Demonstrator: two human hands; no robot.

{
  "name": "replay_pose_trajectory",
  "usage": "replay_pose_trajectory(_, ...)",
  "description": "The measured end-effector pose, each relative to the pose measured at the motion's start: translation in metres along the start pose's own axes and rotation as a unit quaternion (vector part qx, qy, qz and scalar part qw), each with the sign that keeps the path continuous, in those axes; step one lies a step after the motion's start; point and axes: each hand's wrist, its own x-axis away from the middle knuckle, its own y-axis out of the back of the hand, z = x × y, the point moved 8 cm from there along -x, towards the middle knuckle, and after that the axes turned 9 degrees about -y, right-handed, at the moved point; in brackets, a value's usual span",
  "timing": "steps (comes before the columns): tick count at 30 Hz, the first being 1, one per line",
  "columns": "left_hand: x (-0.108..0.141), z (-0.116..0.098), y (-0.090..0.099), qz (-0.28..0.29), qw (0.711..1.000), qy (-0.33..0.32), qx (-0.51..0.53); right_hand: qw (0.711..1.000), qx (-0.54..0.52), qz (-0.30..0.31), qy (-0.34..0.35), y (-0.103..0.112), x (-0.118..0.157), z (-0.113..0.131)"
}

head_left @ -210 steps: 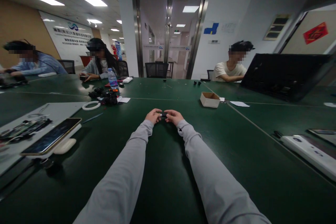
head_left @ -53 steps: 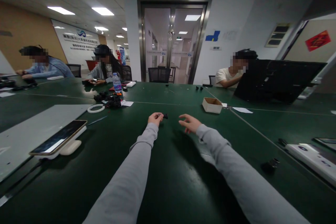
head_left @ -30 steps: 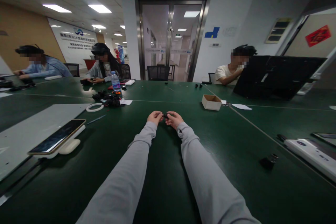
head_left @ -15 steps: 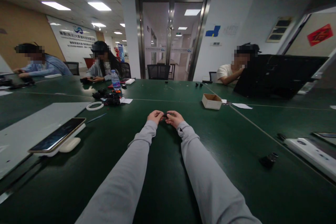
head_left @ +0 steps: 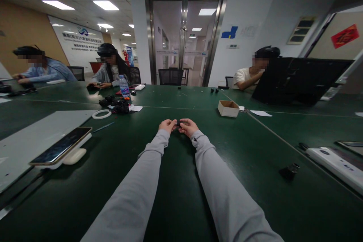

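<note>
Both my arms, in grey sleeves, reach forward over the green table (head_left: pixel 181 189). Between my fingertips is a small black piece (head_left: pixel 178 123), too small and too covered by fingers to name. My left hand (head_left: pixel 168 125) pinches it from the left. My right hand (head_left: pixel 188 127) pinches it from the right, its thumb and fingers close to those of the left. An open cardboard box (head_left: pixel 228 111) stands beyond my right hand. To the right on the table lies a black fitting with a round end (head_left: pixel 289 171).
At left lie a phone (head_left: pixel 62 145), a white case (head_left: pixel 75 156), a grey board (head_left: pixel 34 124), a blue stick (head_left: pixel 103 127) and a white ring (head_left: pixel 101 114). A bottle (head_left: pixel 124 86) stands behind black gear (head_left: pixel 116 104). A white device (head_left: pixel 337 166) lies right. Three people sit across.
The whole view has shifted very slightly. My hands stay together at the same place, with the small black piece still between their fingertips.
</note>
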Motion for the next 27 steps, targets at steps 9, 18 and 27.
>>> replay_pose_trajectory(9, 0.007, -0.014, 0.006, -0.001, 0.991, 0.011, -0.134, 1.0, -0.001, -0.002, 0.0, -0.003, 0.002, 0.002)
replay_pose_trajectory(18, 0.003, -0.012, 0.007, 0.002, 0.983, 0.005, -0.181, 1.0, 0.009, 0.006, 0.005, -0.005, 0.002, 0.003)
replay_pose_trajectory(27, 0.004, -0.013, 0.009, 0.017, 0.976, 0.027, -0.215, 0.999, 0.016, 0.026, 0.013, -0.01, 0.004, 0.006)
